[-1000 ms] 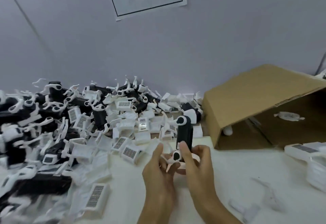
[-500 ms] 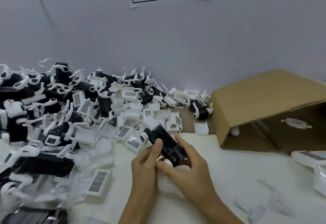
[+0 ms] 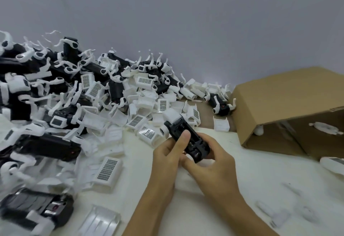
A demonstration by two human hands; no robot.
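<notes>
A black plastic device body (image 3: 188, 139) with a white cap at its far end lies tilted between both hands, above the white table (image 3: 260, 170). My left hand (image 3: 167, 154) grips it from the left, the thumb pressed on its top face. My right hand (image 3: 210, 163) cups its near end from the right and below, fingers curled around it. A small white part under the device is mostly hidden by the fingers.
A large heap of black bodies and white clips and covers (image 3: 78, 102) fills the left and back. An open cardboard box (image 3: 290, 102) lies on its side at the right. Loose white parts (image 3: 290, 215) lie at the near right; a clear tray (image 3: 100, 222) sits near the front edge.
The black device went from standing upright in my hands to lying tilted, its white end pointing away. Both hands shifted their hold around it. The view dropped lower, towards the table.
</notes>
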